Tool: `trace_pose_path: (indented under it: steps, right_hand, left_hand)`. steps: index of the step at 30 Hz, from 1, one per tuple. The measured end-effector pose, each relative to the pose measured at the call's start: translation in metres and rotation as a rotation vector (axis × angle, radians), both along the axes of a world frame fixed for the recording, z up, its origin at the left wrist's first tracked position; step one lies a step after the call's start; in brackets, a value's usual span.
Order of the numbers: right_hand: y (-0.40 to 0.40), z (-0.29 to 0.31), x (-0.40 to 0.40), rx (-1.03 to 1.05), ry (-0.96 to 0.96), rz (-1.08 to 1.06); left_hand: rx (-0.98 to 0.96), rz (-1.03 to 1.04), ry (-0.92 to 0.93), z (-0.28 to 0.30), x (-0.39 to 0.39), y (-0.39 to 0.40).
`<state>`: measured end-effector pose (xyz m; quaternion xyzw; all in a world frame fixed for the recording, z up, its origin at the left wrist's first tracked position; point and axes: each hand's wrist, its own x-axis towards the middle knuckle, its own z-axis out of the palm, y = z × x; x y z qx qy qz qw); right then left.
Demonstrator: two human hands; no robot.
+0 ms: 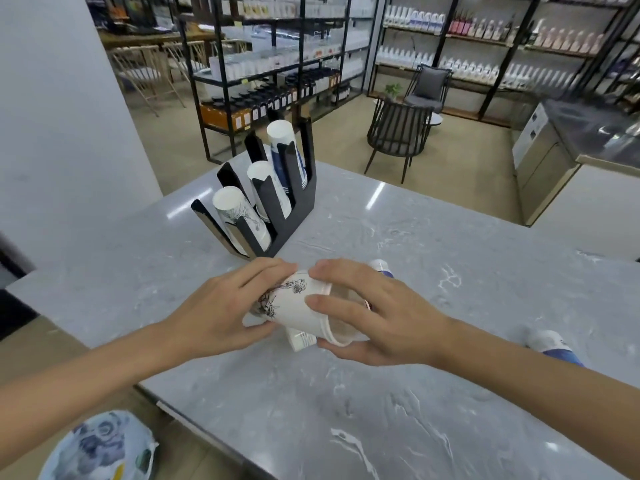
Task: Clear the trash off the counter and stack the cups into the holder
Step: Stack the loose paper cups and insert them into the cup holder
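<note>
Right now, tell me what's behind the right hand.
A cup with a white base and blue body pokes out past the right hand, lying on the counter. Most of it is covered, so its rim and print cannot be seen.

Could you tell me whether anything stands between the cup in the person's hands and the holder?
Nothing visible does. The white cup is held in both the left hand and the right hand, and only bare counter lies between it and the black holder just beyond.
</note>
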<state>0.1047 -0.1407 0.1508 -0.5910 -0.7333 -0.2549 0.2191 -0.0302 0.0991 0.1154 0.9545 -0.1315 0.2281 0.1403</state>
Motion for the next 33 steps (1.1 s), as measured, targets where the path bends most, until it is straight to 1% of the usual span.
trace_pose_path:
  steps: [3, 5, 9, 13, 15, 21, 24, 27, 29, 33]
  right_hand:
    - [0.034, 0.005, -0.001, -0.052, -0.006, 0.056]
    - [0.057, 0.004, -0.002, -0.064, -0.017, 0.051]
    - [0.11, -0.006, -0.002, -0.08, 0.002, 0.029]
    - [0.156, -0.024, -0.001, -0.133, 0.07, 0.009]
    - [0.176, -0.033, 0.0, -0.159, 0.116, 0.001]
    - [0.219, -0.071, -0.001, -0.239, 0.184, -0.024]
    - [0.23, -0.088, -0.004, -0.261, 0.208, -0.036]
    - [0.234, -0.103, -0.007, -0.279, 0.229, -0.056]
    - [0.235, -0.11, -0.009, -0.267, 0.234, -0.061]
    - [0.243, -0.111, -0.013, -0.267, 0.231, -0.075]
  left_hand:
    - [-0.042, 0.055, 0.032, -0.004, -0.004, 0.025]
    - [-0.116, 0.087, 0.068, -0.01, -0.007, 0.04]
    - [-0.32, 0.167, 0.134, -0.033, -0.008, 0.07]
    - [-0.546, 0.2, 0.14, -0.063, -0.005, 0.094]
    - [-0.629, 0.231, 0.15, -0.076, -0.005, 0.104]
    - [-0.722, 0.303, 0.258, -0.114, -0.008, 0.131]
    - [-0.723, 0.332, 0.321, -0.131, -0.009, 0.139]
    - [-0.717, 0.336, 0.342, -0.144, -0.012, 0.143]
    - [-0.753, 0.345, 0.345, -0.152, -0.015, 0.144]
    - [-0.777, 0.384, 0.362, -0.159, -0.017, 0.145]
